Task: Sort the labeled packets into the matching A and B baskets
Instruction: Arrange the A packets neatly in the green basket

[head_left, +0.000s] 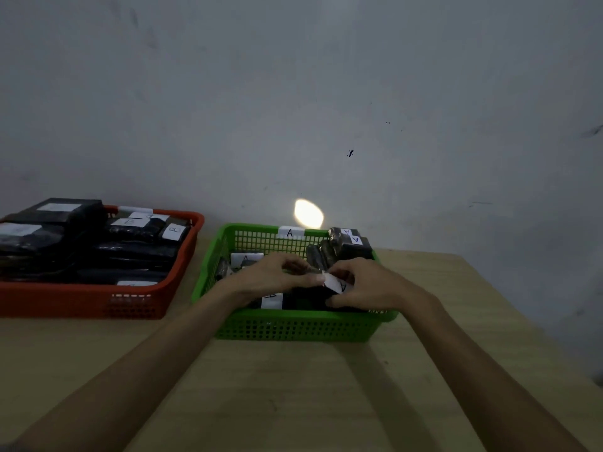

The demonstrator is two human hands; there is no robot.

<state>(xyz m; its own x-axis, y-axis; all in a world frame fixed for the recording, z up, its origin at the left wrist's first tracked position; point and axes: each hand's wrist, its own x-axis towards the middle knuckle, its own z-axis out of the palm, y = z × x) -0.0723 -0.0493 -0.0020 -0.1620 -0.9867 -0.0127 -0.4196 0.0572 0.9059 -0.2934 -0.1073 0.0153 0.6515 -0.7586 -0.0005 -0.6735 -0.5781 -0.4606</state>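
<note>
A green basket (293, 326) with an "A" tag (289, 232) on its far rim stands at the table's middle and holds several black packets with white labels. Over its front half, both hands hold one black packet (313, 293) with a white "A" label (337, 283). My left hand (277, 275) pinches the label's left edge. My right hand (365, 283) grips the packet's right end, its thumb under the packet. A red basket (98, 300) at the left is piled with black packets, one labelled "B" (173, 231).
The wooden table (293, 386) ends at its right edge near the green basket. A grey wall rises right behind both baskets, with a bright light spot (308, 213) on it. More "A" packets (349, 244) lean in the green basket's far right corner.
</note>
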